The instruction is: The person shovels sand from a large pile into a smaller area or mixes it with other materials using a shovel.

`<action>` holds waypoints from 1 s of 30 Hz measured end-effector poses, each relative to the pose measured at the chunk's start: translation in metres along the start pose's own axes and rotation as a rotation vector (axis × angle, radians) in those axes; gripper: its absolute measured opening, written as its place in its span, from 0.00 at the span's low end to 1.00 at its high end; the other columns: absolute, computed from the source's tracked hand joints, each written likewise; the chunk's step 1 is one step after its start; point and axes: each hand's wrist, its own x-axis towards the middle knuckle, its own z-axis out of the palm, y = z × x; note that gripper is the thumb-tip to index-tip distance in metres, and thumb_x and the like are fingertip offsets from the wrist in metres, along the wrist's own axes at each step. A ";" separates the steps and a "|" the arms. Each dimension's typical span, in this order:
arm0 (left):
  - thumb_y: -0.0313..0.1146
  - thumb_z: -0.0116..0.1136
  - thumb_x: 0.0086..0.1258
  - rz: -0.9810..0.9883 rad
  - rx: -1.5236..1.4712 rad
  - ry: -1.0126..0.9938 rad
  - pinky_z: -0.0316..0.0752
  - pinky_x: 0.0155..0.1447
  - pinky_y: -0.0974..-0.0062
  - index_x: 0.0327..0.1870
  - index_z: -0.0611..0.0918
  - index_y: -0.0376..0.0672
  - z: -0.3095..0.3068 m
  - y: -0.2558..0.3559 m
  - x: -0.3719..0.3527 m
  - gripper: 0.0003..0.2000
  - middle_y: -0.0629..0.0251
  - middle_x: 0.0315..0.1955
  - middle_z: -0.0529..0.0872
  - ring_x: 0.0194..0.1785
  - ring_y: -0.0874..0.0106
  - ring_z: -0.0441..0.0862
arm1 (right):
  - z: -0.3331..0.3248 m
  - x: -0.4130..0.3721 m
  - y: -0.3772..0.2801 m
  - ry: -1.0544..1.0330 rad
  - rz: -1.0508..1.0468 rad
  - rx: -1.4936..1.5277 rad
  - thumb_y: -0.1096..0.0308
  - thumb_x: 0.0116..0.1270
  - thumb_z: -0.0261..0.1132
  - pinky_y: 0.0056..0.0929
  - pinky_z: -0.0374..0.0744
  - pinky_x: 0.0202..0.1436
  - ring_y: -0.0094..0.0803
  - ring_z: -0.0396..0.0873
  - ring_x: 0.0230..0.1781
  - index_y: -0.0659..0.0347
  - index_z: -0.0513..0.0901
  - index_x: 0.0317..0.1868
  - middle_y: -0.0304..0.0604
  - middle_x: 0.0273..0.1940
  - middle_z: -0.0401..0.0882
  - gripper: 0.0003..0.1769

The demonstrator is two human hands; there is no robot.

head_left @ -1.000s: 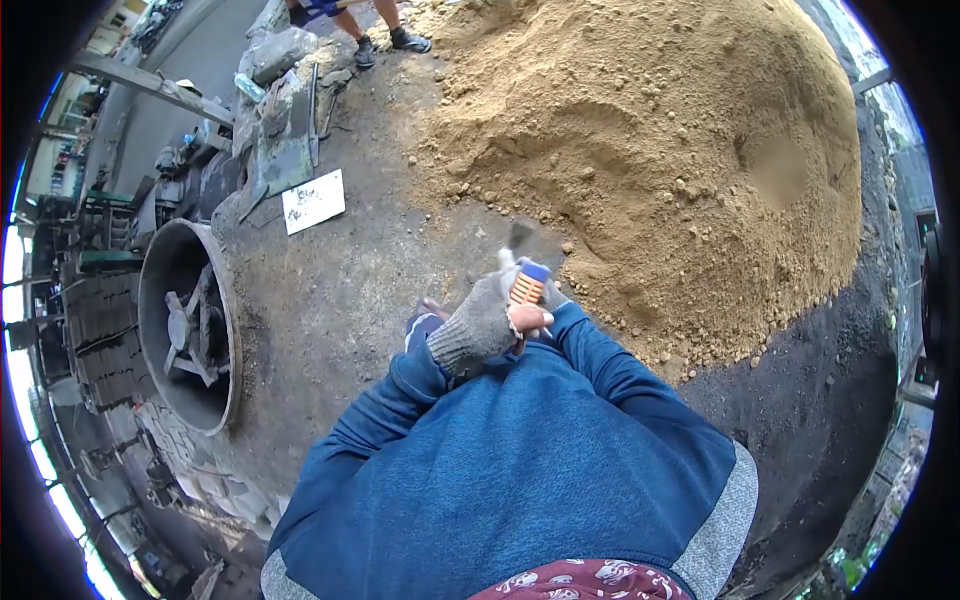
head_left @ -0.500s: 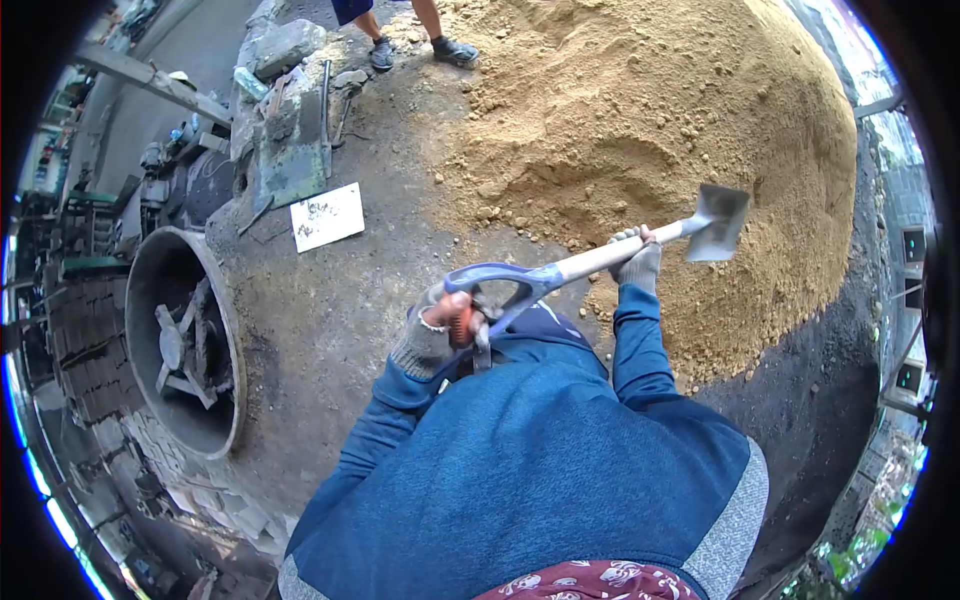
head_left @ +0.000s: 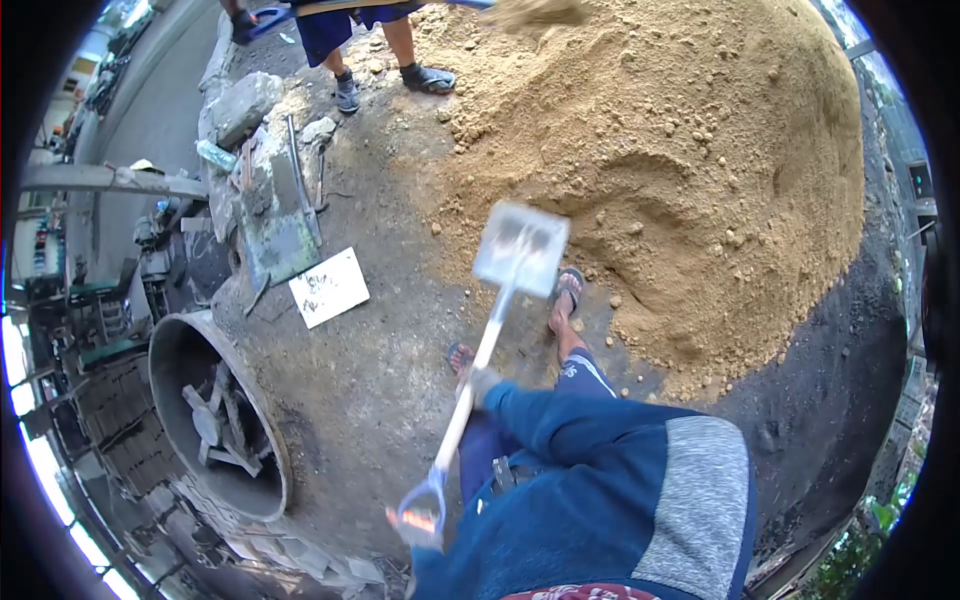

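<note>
I hold a shovel (head_left: 491,340) with a pale shaft, a blue D-shaped handle and a flat metal blade. My left hand (head_left: 418,532), gloved, is closed around the D-handle at the lower end. Partway up the shaft, my gloved right hand (head_left: 484,384) is wrapped around it. The blade points away from me, over the ground at the edge of the brown soil pile (head_left: 680,190). Dark smudges mark the blade; no heap of soil shows on it.
Another person (head_left: 365,35) stands at the top, holding a second shovel with soil at its blade. On the left sit a large round mixing drum (head_left: 275,430) with paddles inside, a white marked sheet (head_left: 330,288) and a greenish metal plate (head_left: 280,235) with tools. Rubble lies nearby.
My shovel has swung left, from over the soil pile to pointing ahead of me. My body has turned with it. The other person's shovel has come into view at the top.
</note>
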 end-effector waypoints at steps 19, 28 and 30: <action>0.67 0.47 0.68 0.004 0.265 0.252 0.57 0.19 0.76 0.24 0.62 0.54 0.381 -0.088 0.065 0.26 0.76 0.15 0.59 0.15 0.77 0.59 | -0.030 0.050 -0.361 0.219 -0.126 0.126 0.69 0.70 0.52 0.52 0.79 0.22 0.41 0.75 0.20 0.58 0.72 0.40 0.44 0.27 0.73 0.04; 0.52 0.56 0.69 -0.280 0.259 -0.356 0.73 0.27 0.67 0.50 0.77 0.53 0.531 -0.177 0.080 0.16 0.74 0.24 0.71 0.23 0.74 0.71 | -0.150 -0.081 -0.548 0.083 -0.717 0.288 0.62 0.70 0.55 0.48 0.81 0.34 0.42 0.78 0.26 0.58 0.71 0.38 0.47 0.27 0.75 0.08; 0.47 0.59 0.66 0.006 0.512 -0.777 0.74 0.30 0.68 0.43 0.78 0.47 0.635 -0.174 0.000 0.14 0.68 0.24 0.76 0.25 0.71 0.75 | -0.180 -0.123 -0.627 0.073 -0.947 0.268 0.60 0.70 0.58 0.43 0.80 0.29 0.40 0.74 0.18 0.56 0.69 0.35 0.42 0.19 0.70 0.10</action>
